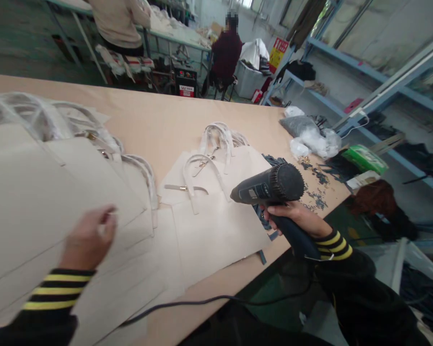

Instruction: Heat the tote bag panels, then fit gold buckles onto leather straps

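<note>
My right hand (292,217) is wrapped round the handle of a black heat gun (267,185). Its nozzle points left, over a cream bag panel (216,235) with a looped handle (202,161) and a small strap with a gold buckle (184,188). Over a large stack of cream bag pieces (57,192) at the left is my left hand (90,238), blurred, its fingers curled with thumb and forefinger close together; whatever they may hold is too small to make out. Plastic-wrapped handles (39,113) lie along the back of that stack.
A black cord (202,302) runs across the table's front edge. Plastic bags (312,134) and small metal parts (315,178) lie at the table's right end, near a green package (364,158). Two seated people are beyond the table. Blue shelves (346,60) stand at the right.
</note>
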`<state>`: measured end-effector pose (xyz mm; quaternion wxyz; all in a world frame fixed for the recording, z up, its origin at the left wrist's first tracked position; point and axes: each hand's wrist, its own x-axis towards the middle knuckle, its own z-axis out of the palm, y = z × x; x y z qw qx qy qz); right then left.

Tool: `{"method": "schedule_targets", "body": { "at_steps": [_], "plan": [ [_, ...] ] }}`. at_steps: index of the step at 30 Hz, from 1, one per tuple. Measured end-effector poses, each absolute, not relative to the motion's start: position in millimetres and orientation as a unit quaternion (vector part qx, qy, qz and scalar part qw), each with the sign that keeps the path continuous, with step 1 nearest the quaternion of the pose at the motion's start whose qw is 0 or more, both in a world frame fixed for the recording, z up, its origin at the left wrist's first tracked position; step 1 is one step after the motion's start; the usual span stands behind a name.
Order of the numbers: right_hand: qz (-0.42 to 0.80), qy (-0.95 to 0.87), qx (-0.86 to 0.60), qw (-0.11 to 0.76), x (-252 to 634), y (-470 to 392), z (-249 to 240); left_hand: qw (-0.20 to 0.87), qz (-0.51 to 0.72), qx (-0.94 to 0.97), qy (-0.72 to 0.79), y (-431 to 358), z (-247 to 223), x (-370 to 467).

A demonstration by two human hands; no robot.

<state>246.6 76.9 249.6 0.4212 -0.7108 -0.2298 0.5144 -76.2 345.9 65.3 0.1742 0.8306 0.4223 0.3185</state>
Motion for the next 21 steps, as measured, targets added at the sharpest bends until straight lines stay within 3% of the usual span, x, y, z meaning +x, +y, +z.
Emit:
{"method": "schedule_targets", "body": {
  "at_steps": [5, 8, 13, 21],
  "plan": [
    [0.619, -0.224, -0.641, 0.395, 220.4, 51.5, 233.4, 0.354, 0.135, 0.805, 0.457, 204.5, 5.4, -65.1],
    [0.714, -0.231, -0.564, 0.345, 202.0, 40.0, 213.4, 0.378, 0.088, 0.758, 0.524, 158.8, -13.0, -75.6],
    [0.773, -0.245, -0.488, 0.323, 180.3, 30.6, 187.4, 0.364, 0.059, 0.723, 0.585, 143.4, -13.4, -89.7],
    [0.772, -0.244, -0.501, 0.306, 178.9, 9.3, 177.5, 0.367, 0.051, 0.693, 0.618, 150.0, -9.7, -62.6]
  ]
}}
